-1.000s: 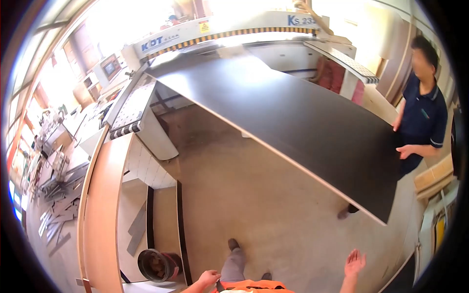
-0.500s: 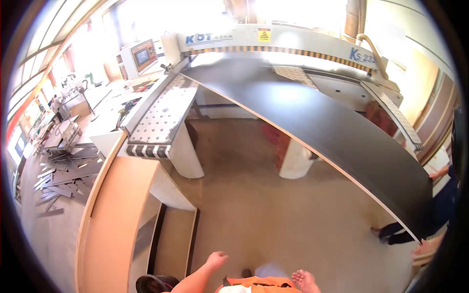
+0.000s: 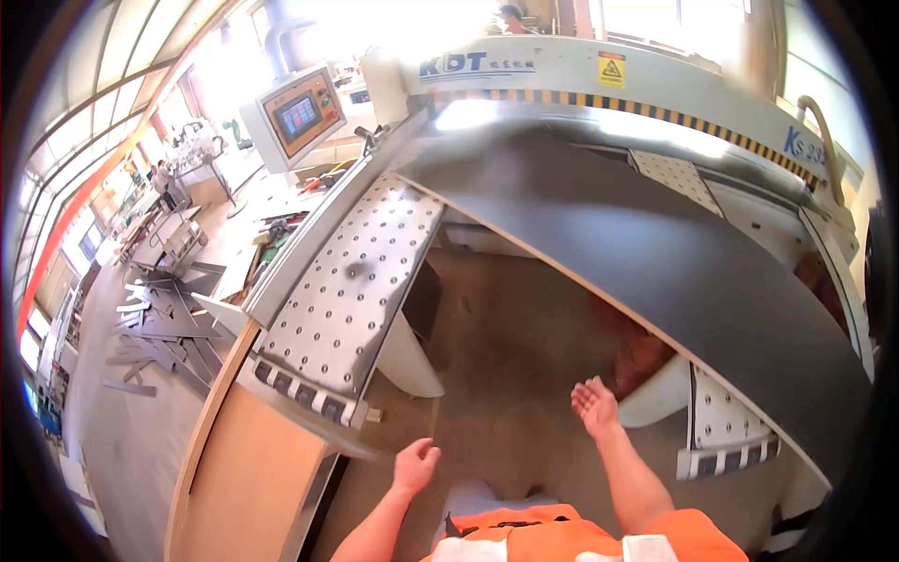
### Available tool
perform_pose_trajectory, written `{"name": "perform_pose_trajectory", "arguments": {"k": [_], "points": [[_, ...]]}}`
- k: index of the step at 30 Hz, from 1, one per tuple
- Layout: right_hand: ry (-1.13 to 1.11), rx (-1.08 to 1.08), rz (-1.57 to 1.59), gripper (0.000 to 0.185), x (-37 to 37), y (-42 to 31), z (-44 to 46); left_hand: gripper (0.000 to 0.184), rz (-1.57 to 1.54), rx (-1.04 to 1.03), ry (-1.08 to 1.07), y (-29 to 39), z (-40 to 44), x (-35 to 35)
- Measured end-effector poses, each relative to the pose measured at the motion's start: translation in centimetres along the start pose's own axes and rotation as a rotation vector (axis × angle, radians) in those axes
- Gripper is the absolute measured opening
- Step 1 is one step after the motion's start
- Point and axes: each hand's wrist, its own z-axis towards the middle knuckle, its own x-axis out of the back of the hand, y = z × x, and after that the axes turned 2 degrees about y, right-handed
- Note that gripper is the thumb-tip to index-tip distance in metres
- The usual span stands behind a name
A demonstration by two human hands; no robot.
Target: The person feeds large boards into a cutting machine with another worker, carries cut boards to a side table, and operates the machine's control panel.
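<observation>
Hands have come further forward since half a second ago, and the right one (image 3: 594, 407) is now up in front of the gap between the beds. Also, the black bucket has slid out of view at lower left, so no clue what's in it now.

Right hand's spread fairly wide, palm tipped up, holding nothing. Left hand (image 3: 415, 465) is loosely curled near the end of the left bed (image 3: 346, 281), nothing visible in it, can't tell if it's fully closed. Both are apart from the panel (image 3: 655, 253).

Panel's the big dark one, running slantwise in front of the beam (image 3: 581, 75), one corner at the far end of the left bed, the other end at lower right past the right bed (image 3: 726, 412). Pale edge faces the person.

Container-wise: the control box (image 3: 300, 117) has a lit screen and some buttons set in its front. Ledge (image 3: 323, 178) just below it is cluttered with small stuff, too tiny to name. Offcuts (image 3: 173, 328) are piled loose on the floor, and a light board (image 3: 248, 468) sits at lower left.
</observation>
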Motion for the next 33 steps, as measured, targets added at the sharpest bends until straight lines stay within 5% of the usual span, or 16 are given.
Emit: {"name": "perform_pose_trajectory", "arguments": {"k": [4, 8, 12, 16, 19, 27, 33], "points": [[0.12, 0.145, 0.216, 0.065, -10.5, -6.6, 16.0, 0.031, -0.115, -0.038, 0.218, 1.5, 12.8, 4.3], [0.252, 0.315, 0.498, 0.071, -18.0, -9.7, 25.7, 0.025, 0.021, -0.134, 0.286, 4.0, 28.4, 7.9], [0.171, 0.505, 0.649, 0.058, -16.8, -11.4, 30.9, 0.025, -0.152, -0.19, 0.278, 5.9, 40.4, 7.8], [0.512, 0.565, 0.55, 0.035, -16.1, -12.0, 27.6, 0.023, 0.06, -0.318, 0.192, 10.0, 46.6, 8.4], [0.522, 0.551, 0.465, 0.035, -13.6, -12.4, 25.9, 0.026, 0.118, -0.41, 0.203, 10.9, 50.5, 8.8], [0.533, 0.459, 0.378, 0.031, -7.0, -8.0, 13.8, 0.047, 0.607, -0.518, 0.412, 7.1, 46.8, 11.9], [0.46, 0.353, 0.244, 0.03, 1.1, -2.6, 0.4, 0.081, 0.99, 0.014, 0.404, 3.6, 29.5, 19.1]]}}
